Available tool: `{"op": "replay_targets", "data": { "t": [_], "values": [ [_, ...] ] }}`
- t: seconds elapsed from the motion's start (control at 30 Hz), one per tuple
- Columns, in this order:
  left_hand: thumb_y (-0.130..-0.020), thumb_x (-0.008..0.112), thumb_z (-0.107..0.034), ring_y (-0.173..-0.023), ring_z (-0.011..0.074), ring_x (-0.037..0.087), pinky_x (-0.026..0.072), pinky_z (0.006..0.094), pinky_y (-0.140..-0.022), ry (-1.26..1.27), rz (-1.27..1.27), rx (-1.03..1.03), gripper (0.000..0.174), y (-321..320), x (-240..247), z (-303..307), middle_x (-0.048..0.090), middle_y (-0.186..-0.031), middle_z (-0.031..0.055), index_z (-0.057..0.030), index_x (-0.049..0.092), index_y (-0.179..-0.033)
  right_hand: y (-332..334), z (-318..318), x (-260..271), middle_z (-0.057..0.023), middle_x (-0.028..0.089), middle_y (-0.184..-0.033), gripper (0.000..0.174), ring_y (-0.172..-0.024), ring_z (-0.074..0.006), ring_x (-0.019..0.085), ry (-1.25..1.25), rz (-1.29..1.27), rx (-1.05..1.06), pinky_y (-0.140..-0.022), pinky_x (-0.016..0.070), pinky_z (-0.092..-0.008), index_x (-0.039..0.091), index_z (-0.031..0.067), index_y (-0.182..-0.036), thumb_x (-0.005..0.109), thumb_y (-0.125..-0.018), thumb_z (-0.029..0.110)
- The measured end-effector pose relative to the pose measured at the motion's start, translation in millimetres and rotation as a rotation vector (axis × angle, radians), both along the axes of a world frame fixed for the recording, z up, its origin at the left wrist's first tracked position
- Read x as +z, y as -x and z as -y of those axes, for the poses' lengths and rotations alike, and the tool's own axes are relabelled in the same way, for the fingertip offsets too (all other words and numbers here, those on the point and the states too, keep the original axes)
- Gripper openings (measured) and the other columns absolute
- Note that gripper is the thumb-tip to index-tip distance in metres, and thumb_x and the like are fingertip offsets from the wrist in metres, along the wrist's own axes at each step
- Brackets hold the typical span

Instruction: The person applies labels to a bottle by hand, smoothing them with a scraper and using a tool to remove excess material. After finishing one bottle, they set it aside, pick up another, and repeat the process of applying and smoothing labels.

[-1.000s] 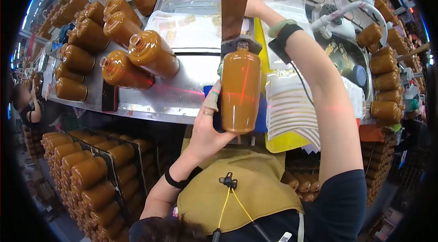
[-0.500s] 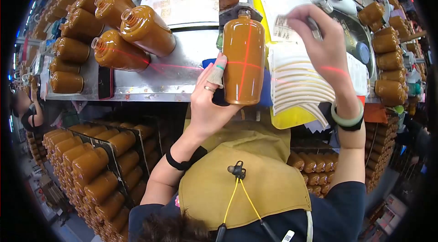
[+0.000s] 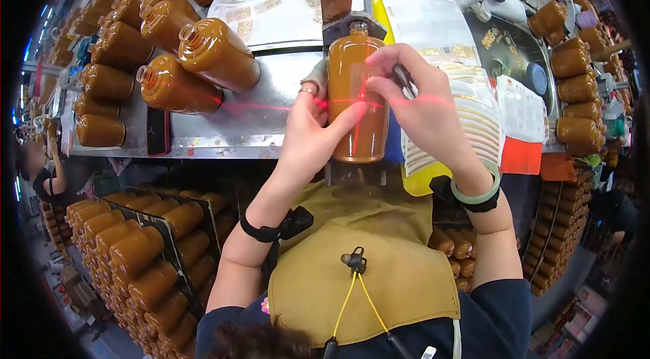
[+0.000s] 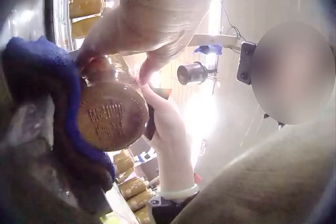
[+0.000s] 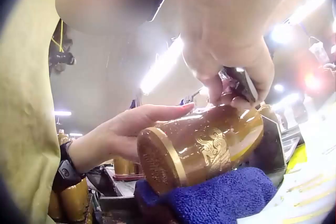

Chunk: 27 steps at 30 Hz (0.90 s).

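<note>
Head view, clock face centred on the brown bottle (image 3: 353,132). Left hand (image 3: 301,132) at eight o'clock, clamped on the bottle: thumb across the front, fingers at the far side, partly hidden behind it. Pale finger cover (image 3: 315,75) on one finger; looks like cloth. Right hand (image 3: 430,105) at three o'clock, fingers curled about a dark tool (image 5: 243,83), thumb and forefinger tips slightly apart at the bottle's upper front.

Bottle: glossy, rounded shoulder, neck at twelve against a dark metal bracket (image 3: 353,26). Right wrist view gives a gold ornament (image 5: 214,148), a gold band (image 5: 172,157) near the base, raised characters on the base. Bottle lies over a nubby blue towel (image 5: 226,196). Fanned white sheets (image 3: 450,125) at four; more brown bottles (image 3: 218,54) at ten.

Hard to make out: tool's working end, behind fingers; any film under the fingertips. Left wrist view blurred by glare.
</note>
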<state>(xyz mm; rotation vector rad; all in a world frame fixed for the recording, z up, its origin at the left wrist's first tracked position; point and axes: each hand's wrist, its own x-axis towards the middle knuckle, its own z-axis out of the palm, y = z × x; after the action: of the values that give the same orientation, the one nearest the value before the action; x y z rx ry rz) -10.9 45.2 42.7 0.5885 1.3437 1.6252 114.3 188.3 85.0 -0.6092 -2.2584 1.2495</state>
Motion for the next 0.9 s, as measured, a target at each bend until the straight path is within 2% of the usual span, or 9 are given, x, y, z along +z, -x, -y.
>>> {"op": "replay_targets", "data": {
  "t": [0.1, 0.17, 0.2, 0.27, 0.33, 0.43, 0.5, 0.83, 0.9],
  "values": [
    [-0.097, 0.070, -0.002, -0.128, 0.0191, 0.060, 0.0489, 0.0362, -0.109, 0.005, -0.013, -0.024, 0.057, -3, 2, -3, 0.058, -0.141, 0.0154, 0.0037, 0.040, -0.145, 0, -1, -3, -0.0084, 0.070, -0.090, 0.024, -0.080, -0.0139, 0.065, 0.030, -0.009, -0.024, -0.073, 0.0530, -0.0293, 0.066, 0.0020, -0.116, 0.070, -0.092, 0.007],
    [-0.096, 0.073, -0.005, -0.125, 0.0187, 0.061, 0.0517, 0.0354, -0.106, -0.031, 0.004, -0.017, 0.062, -4, 0, -4, 0.058, -0.140, 0.0153, 0.0037, 0.038, -0.147, 2, -6, -14, -0.0054, 0.067, -0.092, 0.025, -0.083, -0.0118, 0.063, 0.238, -0.055, -0.113, -0.076, 0.0519, -0.0276, 0.065, 0.0015, -0.118, 0.069, -0.094, 0.008],
    [-0.095, 0.075, -0.007, -0.122, 0.0182, 0.062, 0.0544, 0.0346, -0.102, -0.069, 0.020, -0.007, 0.068, -4, 0, -4, 0.057, -0.138, 0.0151, 0.0037, 0.036, -0.148, 3, -9, -20, -0.0021, 0.063, -0.092, 0.033, -0.085, -0.0089, 0.059, 0.380, -0.110, -0.095, -0.077, 0.0500, -0.0264, 0.061, 0.0000, -0.126, 0.070, -0.097, 0.013],
    [-0.095, 0.075, -0.007, -0.122, 0.0183, 0.062, 0.0541, 0.0347, -0.103, -0.062, 0.009, 0.002, 0.069, -6, -1, -3, 0.056, -0.139, 0.0150, 0.0037, 0.035, -0.149, 6, -9, -25, -0.0015, 0.062, -0.092, 0.039, -0.085, -0.0077, 0.058, 0.489, -0.100, -0.116, -0.077, 0.0492, -0.0255, 0.056, -0.0011, -0.131, 0.070, -0.098, 0.015],
    [-0.095, 0.075, -0.007, -0.123, 0.0184, 0.062, 0.0538, 0.0348, -0.104, -0.057, -0.002, 0.008, 0.070, -6, -2, -3, 0.055, -0.140, 0.0149, 0.0038, 0.034, -0.150, 10, -7, -35, -0.0012, 0.059, -0.092, 0.058, -0.084, -0.0063, 0.058, 0.627, -0.131, -0.117, -0.075, 0.0482, -0.0237, 0.045, -0.0028, -0.142, 0.075, -0.097, 0.018],
    [-0.095, 0.076, -0.008, -0.123, 0.0185, 0.062, 0.0532, 0.0349, -0.104, -0.052, -0.028, 0.012, 0.072, -6, -2, -2, 0.056, -0.140, 0.0149, 0.0042, 0.032, -0.152, 12, -2, -36, -0.0018, 0.060, -0.093, 0.061, -0.085, -0.0068, 0.059, 0.614, -0.142, -0.143, -0.074, 0.0482, -0.0225, 0.045, -0.0027, -0.142, 0.077, -0.094, 0.016],
    [-0.095, 0.072, -0.001, -0.133, 0.0201, 0.056, 0.0459, 0.0387, -0.113, -0.013, -0.012, -0.010, 0.059, -5, 1, -1, 0.055, -0.144, 0.0138, 0.0025, 0.039, -0.144, 12, -2, -34, -0.0017, 0.059, -0.093, 0.061, -0.085, -0.0068, 0.059, 0.629, -0.141, -0.142, -0.074, 0.0482, -0.0225, 0.045, -0.0026, -0.142, 0.078, -0.094, 0.015],
    [-0.096, 0.070, -0.001, -0.132, 0.0195, 0.057, 0.0453, 0.0380, -0.112, -0.011, 0.005, -0.006, 0.057, -5, -2, -2, 0.056, -0.143, 0.0133, 0.0027, 0.040, -0.144, 14, 1, -35, 0.0008, 0.055, -0.091, 0.059, -0.081, -0.0048, 0.054, 0.648, -0.173, -0.162, -0.071, 0.0458, -0.0214, 0.047, -0.0020, -0.140, 0.078, -0.093, 0.015],
    [-0.096, 0.075, -0.011, -0.126, 0.0188, 0.060, 0.0514, 0.0355, -0.106, -0.055, 0.003, 0.006, 0.071, -6, -5, -2, 0.056, -0.139, 0.0148, 0.0049, 0.033, -0.150, 13, 0, -34, 0.0013, 0.054, -0.091, 0.059, -0.082, -0.0048, 0.054, 0.630, -0.162, -0.162, -0.071, 0.0458, -0.0215, 0.047, -0.0022, -0.140, 0.079, -0.093, 0.015]
  ]
}}
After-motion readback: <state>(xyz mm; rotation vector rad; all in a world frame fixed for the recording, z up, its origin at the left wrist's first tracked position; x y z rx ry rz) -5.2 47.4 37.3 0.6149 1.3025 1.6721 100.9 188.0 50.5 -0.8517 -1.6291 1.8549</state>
